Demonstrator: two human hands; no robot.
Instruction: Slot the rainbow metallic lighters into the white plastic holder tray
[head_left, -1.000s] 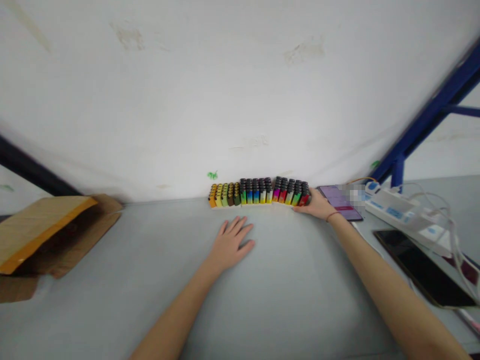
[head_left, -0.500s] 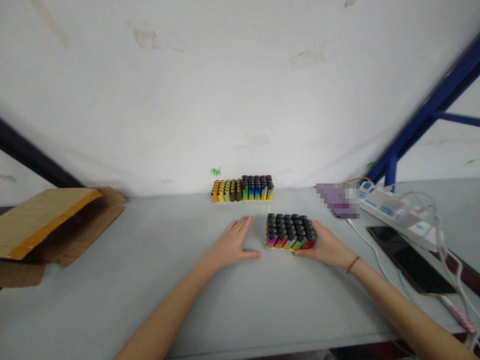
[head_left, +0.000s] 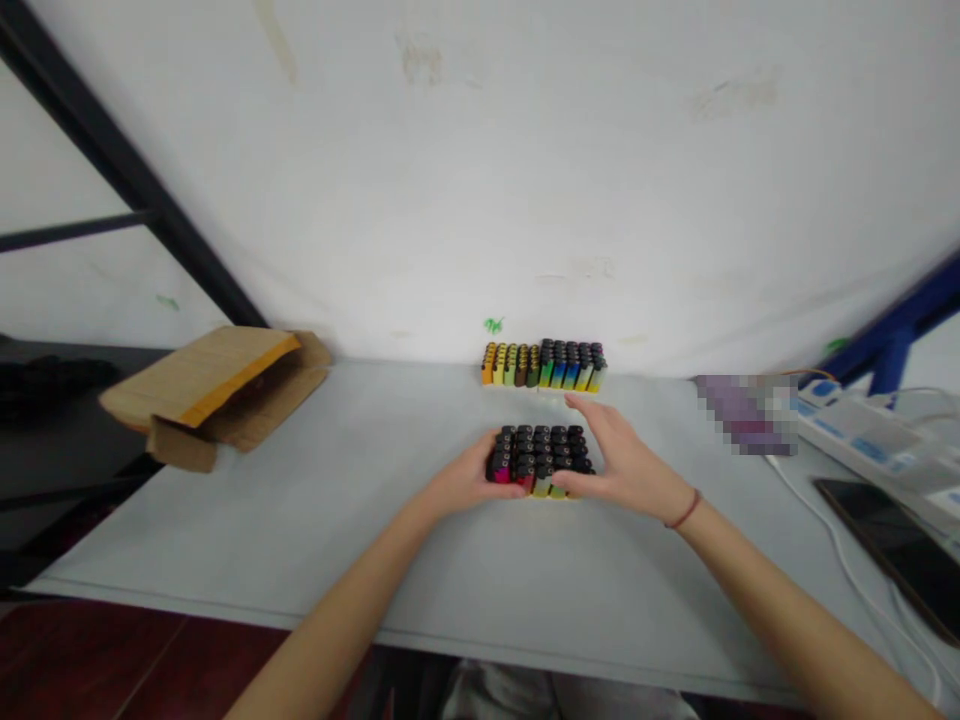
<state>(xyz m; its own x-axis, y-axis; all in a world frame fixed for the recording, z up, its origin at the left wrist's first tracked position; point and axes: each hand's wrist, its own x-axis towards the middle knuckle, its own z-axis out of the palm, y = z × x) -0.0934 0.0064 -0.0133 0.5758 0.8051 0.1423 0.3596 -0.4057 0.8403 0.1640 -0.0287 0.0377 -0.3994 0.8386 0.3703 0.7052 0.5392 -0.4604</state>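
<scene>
A block of upright lighters [head_left: 541,450] with black tops and coloured bodies stands on the table in front of me. My left hand [head_left: 476,475] grips its left end, thumb across the front and fingers behind, partly hidden. At the right end, my right hand [head_left: 615,455] is open, its thumb stretched in front of the lighters and its fingers reaching past the back corner. Whether the right hand touches them I cannot tell. Farther back, two more lighter blocks stand side by side near the wall: a yellow-to-brown one [head_left: 511,367] and a green, blue and yellow one [head_left: 572,367].
An open cardboard box [head_left: 206,380] lies on its side at the table's left. To the right are a power strip [head_left: 862,430] with cables, a dark phone [head_left: 896,545] and a blurred purple item [head_left: 742,410]. A white wall [head_left: 480,200] closes the back.
The view has turned left. My left hand has come onto the lighter block, which stood apart from it before. My right hand has loosened from the block's right side and opened.
</scene>
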